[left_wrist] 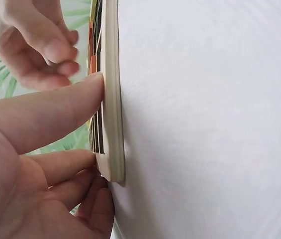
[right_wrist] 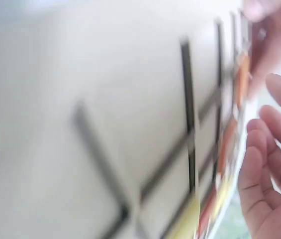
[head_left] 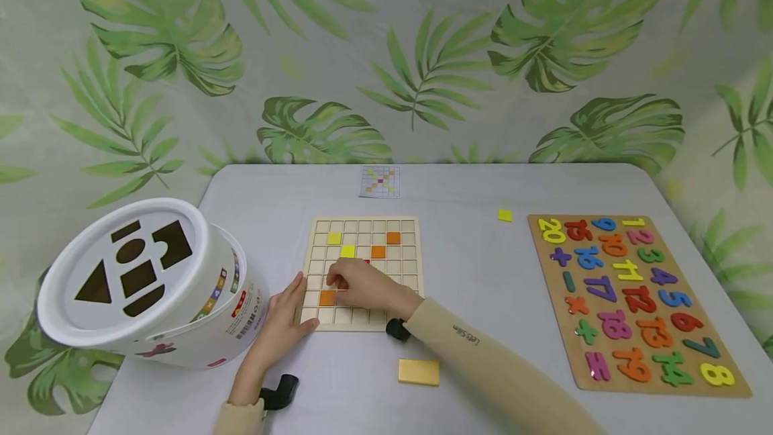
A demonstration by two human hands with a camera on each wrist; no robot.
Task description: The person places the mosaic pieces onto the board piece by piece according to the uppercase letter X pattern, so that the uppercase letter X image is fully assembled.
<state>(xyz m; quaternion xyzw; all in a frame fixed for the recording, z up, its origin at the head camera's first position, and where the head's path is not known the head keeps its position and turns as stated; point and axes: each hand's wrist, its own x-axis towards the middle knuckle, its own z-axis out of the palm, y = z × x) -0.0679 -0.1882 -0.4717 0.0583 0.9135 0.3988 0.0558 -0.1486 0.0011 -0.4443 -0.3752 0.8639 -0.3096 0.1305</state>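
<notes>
A wooden grid board [head_left: 409,266] lies on the table and carries yellow tiles [head_left: 334,239], orange tiles [head_left: 393,238] and a partly covered red tile [head_left: 367,261]. My left hand [head_left: 284,317] rests at its near left corner; the left wrist view shows the thumb touching the rim and the other fingers against the side. Over the lower middle of the grid hovers my right hand [head_left: 370,285], beside a lower orange tile [head_left: 327,298]. Its fingers [right_wrist: 253,172] are loosely bent, thumb apart from them, and no tile shows between them.
A pattern card [head_left: 380,182] lies behind the board. To the right are a loose yellow tile [head_left: 504,215] and a number puzzle board [head_left: 568,334]. A white bucket [head_left: 205,220] with a shape-hole lid stands left; a yellow block [head_left: 419,372] lies in front.
</notes>
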